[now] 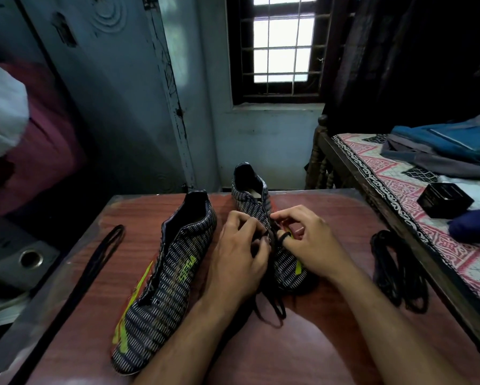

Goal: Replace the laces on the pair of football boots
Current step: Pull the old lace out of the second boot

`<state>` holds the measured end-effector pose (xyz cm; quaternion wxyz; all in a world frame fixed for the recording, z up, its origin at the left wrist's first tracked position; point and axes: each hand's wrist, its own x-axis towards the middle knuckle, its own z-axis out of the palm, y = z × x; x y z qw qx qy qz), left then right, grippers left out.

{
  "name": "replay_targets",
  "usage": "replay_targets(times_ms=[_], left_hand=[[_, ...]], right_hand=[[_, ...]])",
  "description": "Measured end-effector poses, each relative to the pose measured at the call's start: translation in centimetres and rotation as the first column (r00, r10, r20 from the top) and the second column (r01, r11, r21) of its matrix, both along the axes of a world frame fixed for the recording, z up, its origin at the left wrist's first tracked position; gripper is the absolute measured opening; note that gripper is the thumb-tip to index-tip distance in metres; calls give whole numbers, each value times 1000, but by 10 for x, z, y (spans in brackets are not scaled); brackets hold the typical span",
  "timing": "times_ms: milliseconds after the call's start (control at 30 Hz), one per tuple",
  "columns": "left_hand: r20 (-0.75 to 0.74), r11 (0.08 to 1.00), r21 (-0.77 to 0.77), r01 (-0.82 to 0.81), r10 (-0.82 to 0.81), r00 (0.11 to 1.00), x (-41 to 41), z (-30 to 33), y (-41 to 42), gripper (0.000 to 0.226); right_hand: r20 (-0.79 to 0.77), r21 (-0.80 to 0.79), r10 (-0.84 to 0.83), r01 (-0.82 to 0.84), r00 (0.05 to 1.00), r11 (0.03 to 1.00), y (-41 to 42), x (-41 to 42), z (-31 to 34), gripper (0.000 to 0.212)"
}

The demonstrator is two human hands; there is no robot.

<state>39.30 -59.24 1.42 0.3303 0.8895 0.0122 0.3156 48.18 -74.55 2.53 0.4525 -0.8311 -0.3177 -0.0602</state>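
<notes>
Both hands, left (240, 245) and right (306, 240), pinch the lace (274, 304) over the right boot (256, 201) on the table (330, 218). Lace: light, limp, probably best held near its tip.
</notes>
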Motion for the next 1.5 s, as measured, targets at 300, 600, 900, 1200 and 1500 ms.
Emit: replay_targets(times_ms=[300,600,900,1200,1500], left_hand=[[-18,1000,-12,8,-8,1000,3,-3,0,8],[53,990,-131,58,-51,997,0,3,-2,18],[122,936,-352,-2,48,991,-4,7,-1,15],[74,974,-227,-24,41,996,-7,10,1,15],[-37,998,-45,-41,39,999,-6,6,4,25]], right_hand=[[69,41,-96,94,993,995,6,-5,-3,12],[-162,228,-264,296,951,928,9,-6,2,21],[-216,166,-187,225,958,960,6,1,2,12],[-147,47,-94,102,985,994,2,-4,3,14],[39,-70,-65,68,997,995,4,-3,-4,13]])
